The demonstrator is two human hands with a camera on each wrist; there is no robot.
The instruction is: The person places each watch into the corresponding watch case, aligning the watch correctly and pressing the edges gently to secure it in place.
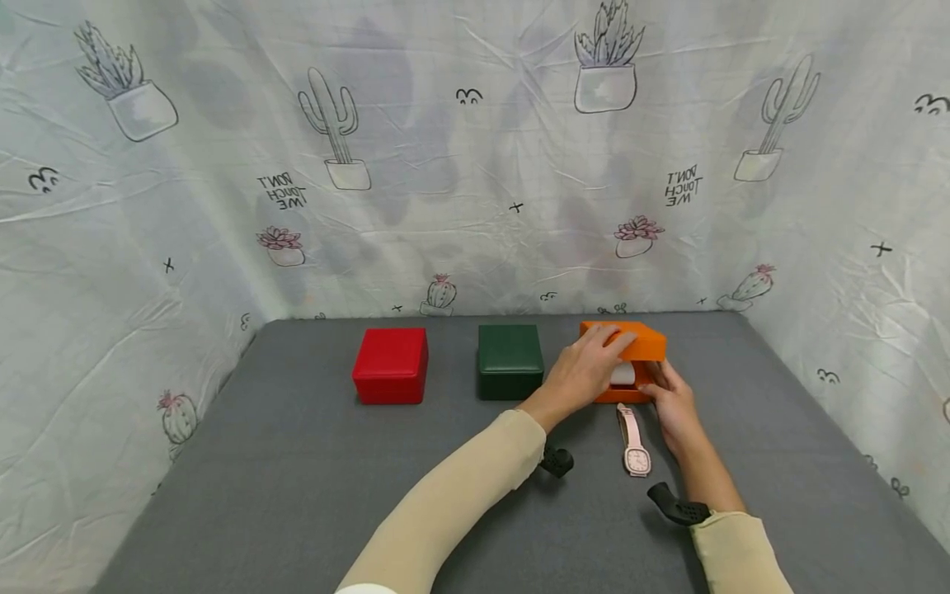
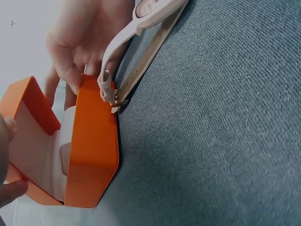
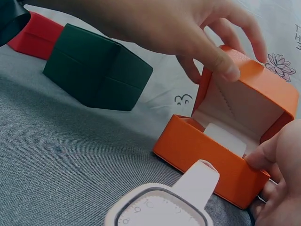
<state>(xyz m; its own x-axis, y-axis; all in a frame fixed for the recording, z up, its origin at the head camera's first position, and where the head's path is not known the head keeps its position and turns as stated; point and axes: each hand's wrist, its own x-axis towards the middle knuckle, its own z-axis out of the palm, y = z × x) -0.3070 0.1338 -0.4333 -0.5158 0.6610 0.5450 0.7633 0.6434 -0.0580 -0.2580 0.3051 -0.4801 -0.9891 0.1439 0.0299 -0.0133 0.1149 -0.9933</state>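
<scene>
An orange watch box point(image 1: 642, 343) stands at the back right with its lid raised, hinged at the back. My left hand point(image 1: 582, 371) grips the lid, its thumb at the front edge and its fingers over the top. On the base's right side, my right hand point(image 1: 675, 404) holds the box, thumb at the front rim, as the right wrist view shows. Inside the box sits a white cushion point(image 3: 225, 139). A pale pink wristwatch point(image 1: 636, 459) lies just in front of the box, its buckled strap point(image 2: 106, 89) right at the front wall.
To the left stand a closed dark green box point(image 1: 510, 361) and a closed red box point(image 1: 390, 365). All are on a grey cloth-covered table point(image 1: 297, 470). A pale curtain point(image 1: 475, 165) with cactus drawings hangs behind and at both sides.
</scene>
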